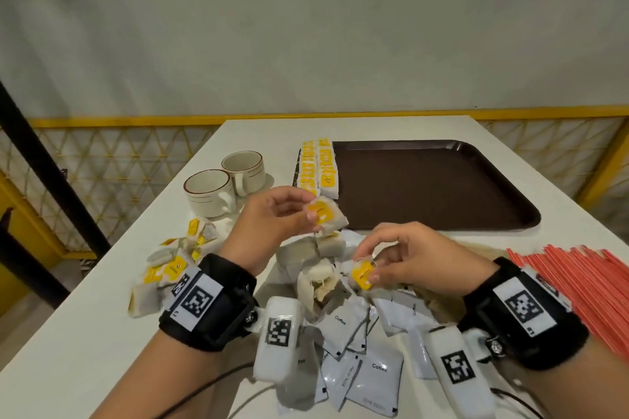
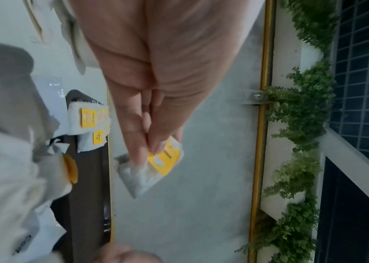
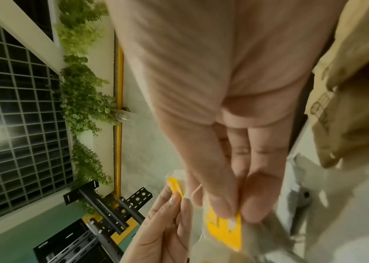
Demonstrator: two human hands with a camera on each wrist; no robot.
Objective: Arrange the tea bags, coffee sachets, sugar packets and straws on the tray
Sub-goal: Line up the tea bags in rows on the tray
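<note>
A pale plaster wall and a yellow-framed lattice railing are seen behind a smooth white table (image 1: 102, 333) in the head view. A dark brown plastic tray (image 1: 442, 187) with rounded corners and a low rim is set at the far side of the table, and two rows of white paper tea bags (image 1: 320, 167) with yellow tags are laid along its left edge. Two glazed cream cups (image 1: 224, 185) with brown rim lines are stood left of the tray. A loose heap of tea bags and glossy white coffee sachets (image 1: 371, 374) is spread across the near table, and a bundle of thin orange-red straws (image 1: 585, 286) is laid at the right. One soft, crumpled tea bag (image 1: 325, 213) is pinched by the left hand (image 1: 272, 214) above the heap, near the tray's near-left corner; a second tea bag (image 1: 362, 277) is pinched by its yellow tag in the right hand (image 1: 408, 258), lower, over the heap. In the left wrist view the left hand (image 2: 156, 106) is shown with thumb and fingertips closed on a tea bag (image 2: 147, 170), its gauzy pouch hung tilted below a square yellow tag, against grey floor and green foliage. In the right wrist view the right hand (image 3: 235, 160) is shown pinching a blurred yellow tag (image 3: 226, 231); the pouch beneath is too smeared to be made out.
</note>
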